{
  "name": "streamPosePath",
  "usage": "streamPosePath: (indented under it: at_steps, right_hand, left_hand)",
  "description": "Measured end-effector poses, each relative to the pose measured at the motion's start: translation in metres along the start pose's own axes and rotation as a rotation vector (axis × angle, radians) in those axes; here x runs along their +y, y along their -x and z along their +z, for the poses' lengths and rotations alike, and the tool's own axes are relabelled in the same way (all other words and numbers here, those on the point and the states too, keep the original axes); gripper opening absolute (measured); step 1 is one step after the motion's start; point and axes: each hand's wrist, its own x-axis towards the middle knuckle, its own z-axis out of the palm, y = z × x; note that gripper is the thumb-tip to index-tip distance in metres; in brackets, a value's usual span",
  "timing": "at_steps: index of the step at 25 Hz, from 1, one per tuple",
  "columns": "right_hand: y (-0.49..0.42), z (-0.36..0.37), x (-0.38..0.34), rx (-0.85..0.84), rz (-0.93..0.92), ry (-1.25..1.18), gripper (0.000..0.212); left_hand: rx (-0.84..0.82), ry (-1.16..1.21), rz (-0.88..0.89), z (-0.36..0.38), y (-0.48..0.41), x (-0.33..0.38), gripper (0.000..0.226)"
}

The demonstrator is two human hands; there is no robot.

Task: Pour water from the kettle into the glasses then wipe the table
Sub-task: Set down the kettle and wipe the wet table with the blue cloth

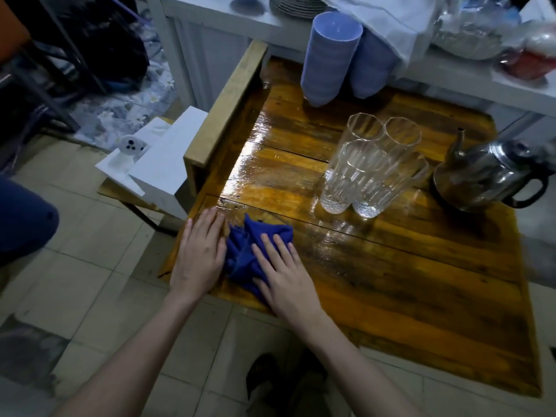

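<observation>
A crumpled blue cloth lies on the near left corner of the wooden table. My right hand rests flat on the cloth's right part, fingers spread. To the cloth's left, my left hand lies flat on the table edge and touches the cloth. Several clear ribbed glasses stand bunched together at the table's middle. A steel kettle with a black handle stands to their right, near the right edge. The table's left half gleams wet.
Two stacks of blue cups stand at the table's back. A white counter with plates and bags runs behind. A white box sits on a low stand left of the table. Tiled floor lies below.
</observation>
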Motion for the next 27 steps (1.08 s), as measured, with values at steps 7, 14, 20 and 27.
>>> streamPosePath:
  at_steps: [7, 14, 20, 27]
  right_hand:
    - [0.132, -0.021, 0.156, 0.052, 0.445, 0.021, 0.063]
    - [0.100, -0.023, 0.160, 0.126, 0.807, -0.062, 0.070]
    - [0.088, -0.017, 0.113, 0.019, 0.311, 0.031, 0.065]
    - [0.191, -0.016, 0.188, 0.000, 0.459, 0.012, 0.065]
  left_hand:
    - [-0.033, -0.158, 0.143, 0.003, -0.007, 0.005, 0.056]
    - [-0.064, 0.009, 0.190, 0.010, -0.008, 0.070, 0.049]
    - [-0.104, 0.092, 0.340, 0.044, -0.010, 0.154, 0.049]
    - [-0.146, -0.040, 0.462, 0.056, -0.009, 0.146, 0.055]
